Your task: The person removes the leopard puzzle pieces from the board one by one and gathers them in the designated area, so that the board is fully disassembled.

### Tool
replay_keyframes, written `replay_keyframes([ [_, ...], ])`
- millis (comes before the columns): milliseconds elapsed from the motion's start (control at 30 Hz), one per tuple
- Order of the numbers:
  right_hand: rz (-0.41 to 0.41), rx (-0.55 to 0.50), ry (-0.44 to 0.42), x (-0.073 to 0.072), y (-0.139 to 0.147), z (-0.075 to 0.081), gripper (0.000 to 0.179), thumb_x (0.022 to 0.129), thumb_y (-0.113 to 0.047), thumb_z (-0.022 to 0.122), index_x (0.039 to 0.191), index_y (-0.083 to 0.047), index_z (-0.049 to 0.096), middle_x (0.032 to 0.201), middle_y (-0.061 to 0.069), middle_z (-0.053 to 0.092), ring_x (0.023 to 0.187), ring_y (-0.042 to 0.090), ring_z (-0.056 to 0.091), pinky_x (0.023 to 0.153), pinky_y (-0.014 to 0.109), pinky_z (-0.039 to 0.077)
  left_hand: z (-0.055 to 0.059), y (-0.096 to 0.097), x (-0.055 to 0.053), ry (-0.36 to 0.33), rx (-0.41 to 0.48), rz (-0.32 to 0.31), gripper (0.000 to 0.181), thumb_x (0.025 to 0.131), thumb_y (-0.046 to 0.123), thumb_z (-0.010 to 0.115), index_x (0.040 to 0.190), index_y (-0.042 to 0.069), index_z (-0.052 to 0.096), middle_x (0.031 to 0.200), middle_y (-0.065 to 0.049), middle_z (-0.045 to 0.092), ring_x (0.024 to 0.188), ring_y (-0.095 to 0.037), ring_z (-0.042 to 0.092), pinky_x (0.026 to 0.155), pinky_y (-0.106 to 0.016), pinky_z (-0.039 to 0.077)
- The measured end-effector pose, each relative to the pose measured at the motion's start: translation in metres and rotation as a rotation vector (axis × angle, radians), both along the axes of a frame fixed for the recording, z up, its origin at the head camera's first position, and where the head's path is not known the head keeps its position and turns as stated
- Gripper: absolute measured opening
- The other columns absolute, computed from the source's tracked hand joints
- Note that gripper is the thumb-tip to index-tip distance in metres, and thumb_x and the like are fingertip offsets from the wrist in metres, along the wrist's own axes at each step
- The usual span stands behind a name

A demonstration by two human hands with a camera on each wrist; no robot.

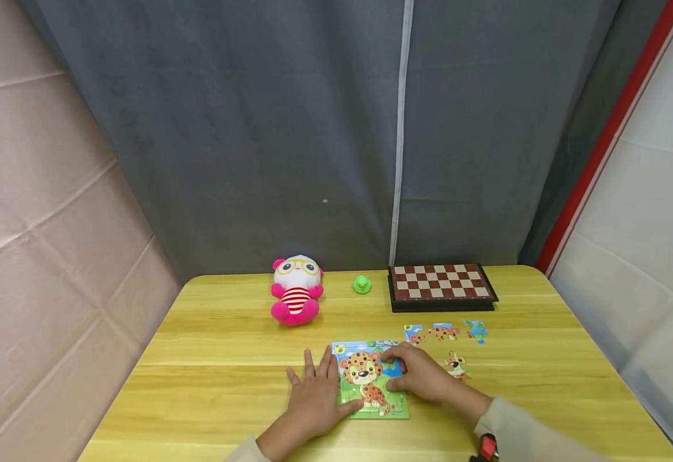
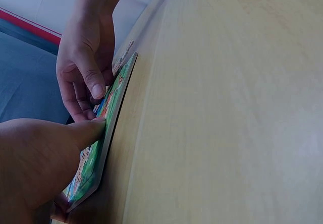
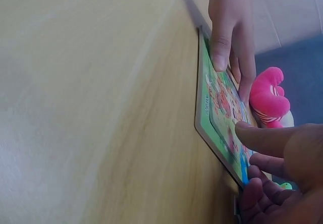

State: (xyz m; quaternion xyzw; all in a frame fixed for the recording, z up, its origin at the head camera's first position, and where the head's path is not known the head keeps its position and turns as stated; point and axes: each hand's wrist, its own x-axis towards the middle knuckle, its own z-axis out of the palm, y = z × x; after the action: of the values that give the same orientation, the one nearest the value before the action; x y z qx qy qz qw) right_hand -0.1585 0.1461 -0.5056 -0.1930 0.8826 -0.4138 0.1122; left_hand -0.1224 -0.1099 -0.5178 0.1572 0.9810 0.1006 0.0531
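A square jigsaw puzzle with a cartoon leopard lies flat near the front of the table. My left hand rests at its left side with fingers spread, and the thumb lies on the puzzle's lower part. Over the puzzle's right side is my right hand; its thumb and forefinger stand apart above a blue patch. The right wrist view shows that thumb at the puzzle's face, the other fingers bent near the edge. No piece shows clearly between them. Loose puzzle pieces lie just beyond the right hand.
A pink and white plush toy sits at the back left of the wooden table. A small green rubber duck and a checkered game board stand along the back. A grey curtain hangs behind.
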Motion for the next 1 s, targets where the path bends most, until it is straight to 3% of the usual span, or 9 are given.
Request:
replay_keyframes([
  [200,0.019,0.058,0.053,0.004,-0.003,0.002,0.044,0.079,-0.018,0.089,0.118,-0.011,0.071,0.117,0.003,0.064,0.108,0.023,0.059,0.096,0.05,0.051,-0.001,0.0,-0.001,0.01,-0.009,-0.003,0.116,0.083,0.088,0.047,0.159,0.001,0.036,0.17,-0.016,0.022,0.148,-0.062,0.017,0.101,-0.09,0.016],
  [300,0.029,0.077,0.067,0.005,-0.005,0.005,0.042,0.08,-0.019,0.089,0.116,-0.011,0.071,0.117,0.003,0.064,0.11,0.025,0.059,0.098,0.053,0.051,-0.001,0.0,-0.001,0.012,-0.008,-0.003,0.115,0.083,0.088,0.048,0.158,0.001,0.036,0.17,-0.016,0.022,0.148,-0.062,0.017,0.101,-0.09,0.016],
  [767,0.031,0.087,0.067,0.005,-0.011,0.008,0.04,0.076,-0.009,0.089,0.11,-0.012,0.068,0.108,0.001,0.059,0.104,0.02,0.057,0.096,0.047,0.053,0.0,0.001,0.001,0.006,-0.006,-0.005,0.115,0.083,0.087,0.05,0.158,0.001,0.037,0.17,-0.017,0.022,0.147,-0.063,0.018,0.1,-0.09,0.017],
  [1000,0.045,0.076,0.08,0.002,-0.014,0.007,0.033,0.081,-0.005,0.086,0.102,-0.016,0.062,0.097,-0.004,0.058,0.091,0.015,0.053,0.08,0.032,0.049,0.002,0.001,0.001,0.008,0.001,-0.007,0.114,0.084,0.085,0.052,0.158,0.0,0.037,0.17,-0.018,0.023,0.147,-0.063,0.018,0.1,-0.091,0.017],
])
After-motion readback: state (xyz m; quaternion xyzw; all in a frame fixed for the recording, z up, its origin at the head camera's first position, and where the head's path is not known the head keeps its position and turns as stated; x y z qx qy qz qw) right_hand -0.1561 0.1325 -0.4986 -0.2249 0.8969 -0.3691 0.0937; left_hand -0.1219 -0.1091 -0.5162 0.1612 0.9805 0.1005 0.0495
